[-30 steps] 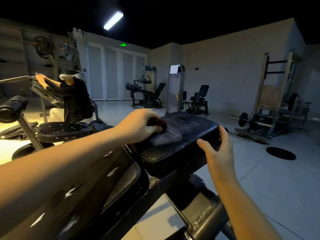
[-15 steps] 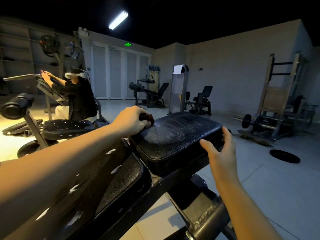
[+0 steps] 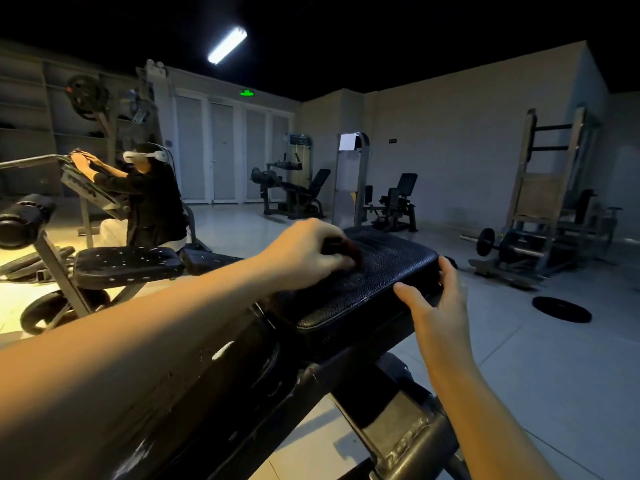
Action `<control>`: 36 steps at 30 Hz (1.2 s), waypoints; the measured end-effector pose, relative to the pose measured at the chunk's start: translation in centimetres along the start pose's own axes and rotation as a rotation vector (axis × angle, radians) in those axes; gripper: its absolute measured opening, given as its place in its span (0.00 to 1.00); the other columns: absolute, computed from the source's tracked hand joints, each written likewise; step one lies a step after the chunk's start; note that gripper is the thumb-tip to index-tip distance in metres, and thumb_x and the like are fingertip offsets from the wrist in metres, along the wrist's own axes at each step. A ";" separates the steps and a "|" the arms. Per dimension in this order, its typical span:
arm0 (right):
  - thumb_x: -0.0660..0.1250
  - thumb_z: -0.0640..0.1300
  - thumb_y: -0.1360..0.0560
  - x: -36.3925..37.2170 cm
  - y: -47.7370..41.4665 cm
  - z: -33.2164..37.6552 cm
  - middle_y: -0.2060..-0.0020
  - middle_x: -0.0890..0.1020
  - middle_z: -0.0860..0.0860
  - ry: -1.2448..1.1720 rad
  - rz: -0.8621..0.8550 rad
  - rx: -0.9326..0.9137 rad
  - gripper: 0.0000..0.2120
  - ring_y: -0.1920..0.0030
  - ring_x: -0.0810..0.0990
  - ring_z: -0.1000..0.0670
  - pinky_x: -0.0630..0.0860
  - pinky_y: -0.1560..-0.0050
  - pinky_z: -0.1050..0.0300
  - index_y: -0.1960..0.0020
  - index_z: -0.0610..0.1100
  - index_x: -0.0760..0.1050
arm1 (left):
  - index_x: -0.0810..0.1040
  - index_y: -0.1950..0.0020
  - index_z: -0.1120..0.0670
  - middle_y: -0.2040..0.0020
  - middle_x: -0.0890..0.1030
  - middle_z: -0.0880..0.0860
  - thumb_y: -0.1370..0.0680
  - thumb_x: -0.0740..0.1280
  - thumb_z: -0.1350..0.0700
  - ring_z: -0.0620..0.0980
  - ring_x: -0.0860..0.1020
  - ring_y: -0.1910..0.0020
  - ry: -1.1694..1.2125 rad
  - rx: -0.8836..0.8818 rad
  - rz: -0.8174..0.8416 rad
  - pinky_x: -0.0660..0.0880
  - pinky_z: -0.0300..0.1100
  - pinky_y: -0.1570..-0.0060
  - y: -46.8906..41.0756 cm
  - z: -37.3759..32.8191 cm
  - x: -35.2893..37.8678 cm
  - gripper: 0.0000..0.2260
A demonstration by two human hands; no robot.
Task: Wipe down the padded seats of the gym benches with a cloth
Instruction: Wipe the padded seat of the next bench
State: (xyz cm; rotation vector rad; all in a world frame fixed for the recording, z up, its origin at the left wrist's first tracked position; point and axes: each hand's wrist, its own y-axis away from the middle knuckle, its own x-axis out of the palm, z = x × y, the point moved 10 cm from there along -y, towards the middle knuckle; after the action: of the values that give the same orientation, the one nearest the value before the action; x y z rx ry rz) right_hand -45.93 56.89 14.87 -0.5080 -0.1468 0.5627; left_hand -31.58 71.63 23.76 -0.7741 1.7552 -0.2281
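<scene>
Back across the leather goes the left hand (image 3: 304, 252). Half a second ago it sat at the near-left corner, and now it is further in, over the far half of the seat pad (image 3: 377, 282). Its fingers are bunched round a small, dark reddish cloth (image 3: 341, 247), which is pressed onto the top of the pad; only a scrap of it shows past the knuckles. The right hand (image 3: 438, 306) has barely shifted. It grips the pad's right edge, thumb laid on the top surface, fingers (image 3: 446, 271) curled over the side near the far corner.

The pad is black, pebbled and glossy, and sits on a black bench frame (image 3: 408, 441). Nearer to me, under the left forearm, runs a worn backrest (image 3: 207, 386) flecked with white scuffs.

Off to the left another person (image 3: 152, 209) in a dark top, a white headset on the head, leans into a machine with both hands up on its angled pad. Between that person and this bench stands a second seat (image 3: 128, 263), also black and speckled white. On the right a weight plate (image 3: 561, 308) lies flat on the floor — well apart from the bench — and beyond it a barbell (image 3: 485, 241) rests beside a tall rack (image 3: 543, 188). A tube lamp (image 3: 227, 45) glows overhead, and a green sign (image 3: 246, 93) glows above the doors.
</scene>
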 end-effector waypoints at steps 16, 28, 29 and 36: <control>0.73 0.46 0.24 0.1 -0.2 -0.3 0.39 0.68 0.59 0.016 0.000 -0.006 0.37 0.46 0.69 0.71 0.70 0.52 0.73 0.21 0.55 0.59 | 0.83 0.51 0.51 0.56 0.82 0.47 0.23 0.74 0.50 0.48 0.81 0.55 -0.089 0.010 -0.006 0.76 0.44 0.58 -5.7 -0.3 2.0 0.06; 0.73 0.46 0.24 0.0 -0.4 -0.6 0.38 0.68 0.59 -0.002 -0.003 -0.015 0.37 0.44 0.71 0.67 0.70 0.53 0.70 0.21 0.56 0.59 | 0.82 0.53 0.48 0.57 0.81 0.45 0.23 0.74 0.50 0.45 0.80 0.57 -0.098 0.063 0.027 0.72 0.40 0.61 -7.8 -0.4 2.5 0.03; 0.73 0.47 0.24 0.1 -0.3 -0.6 0.39 0.67 0.59 0.005 -0.003 -0.019 0.37 0.44 0.70 0.67 0.69 0.52 0.70 0.21 0.56 0.59 | 0.82 0.52 0.50 0.57 0.81 0.47 0.23 0.74 0.51 0.49 0.80 0.56 -0.143 -0.033 -0.005 0.72 0.41 0.59 -8.6 1.8 1.8 0.04; 0.73 0.46 0.24 0.1 -0.3 -0.6 0.41 0.69 0.61 -0.001 0.009 -0.005 0.36 0.44 0.72 0.65 0.72 0.54 0.72 0.21 0.57 0.59 | 0.82 0.54 0.50 0.60 0.81 0.45 0.24 0.74 0.50 0.47 0.81 0.57 -0.034 0.144 0.067 0.75 0.42 0.59 -7.7 -4.1 3.7 0.05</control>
State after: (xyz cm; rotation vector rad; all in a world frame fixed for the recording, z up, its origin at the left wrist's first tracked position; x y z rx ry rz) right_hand -45.53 56.46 14.50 -0.5138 -0.1474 0.5721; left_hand -32.91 62.57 26.19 -0.6112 1.7097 -0.2908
